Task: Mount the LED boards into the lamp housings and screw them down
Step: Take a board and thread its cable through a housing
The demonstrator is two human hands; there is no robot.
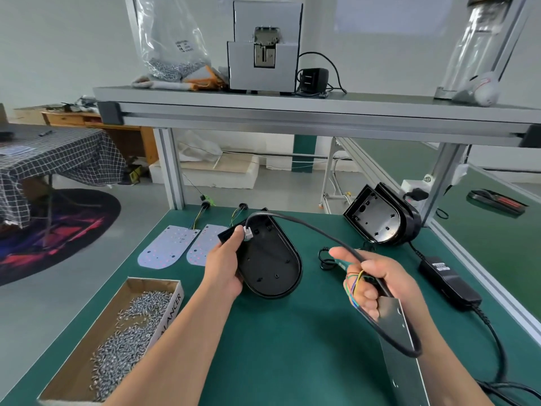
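Left hand (224, 259) is clamped on the left rim of the lamp housing (272, 265), tilting it up off the green mat (278, 361) with the open side to the camera, and that shell is bare: mounting posts and holes, no board, not one screw. The thumb sits up by a white connector (248, 232) at the housing's top edge, where a black cable (307, 227) arcs over to the right hand (371, 279). That hand is curled tight round the cable, a bundle of coloured wires (352, 284) and the top of a flat grey plate (395, 326). I'd guess the plate is an LED board seen from the back, though there's no telling from this angle. Two more LED boards (168, 247) (202, 249) lie face up side by side on the mat just left of the housing, wires trailing back, neither fitted. More housings (377, 218) lean together at the far right of the bench, the front one showing empty too. The box of screws (171, 317) waits near left, heaped full, and a green-handled driver (338, 261) peeks out beyond the right hand, untouched. So it's early in the job: wiring first by the look of it, with seating the board, fastening it and every other unit all left to do.
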